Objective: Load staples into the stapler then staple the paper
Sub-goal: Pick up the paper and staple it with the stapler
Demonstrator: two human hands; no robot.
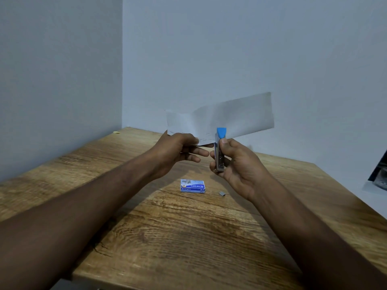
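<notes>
My left hand (pixel 181 150) grips the lower left edge of a folded white paper (pixel 234 119), held up in the air above the table. A row of staples shows along the paper's lower edge near my fingers. My right hand (pixel 236 164) holds a small metal stapler (pixel 219 155) upright, its blue tip (pixel 221 132) against the paper's lower edge. A blue and white staple box (pixel 192 185) lies on the table below my hands. A short loose strip of staples (pixel 222 193) lies just right of the box.
The wooden table (pixel 167 237) stands in a corner between two pale walls. A dark object (pixel 380 174) sits at the far right edge of view, beyond the table.
</notes>
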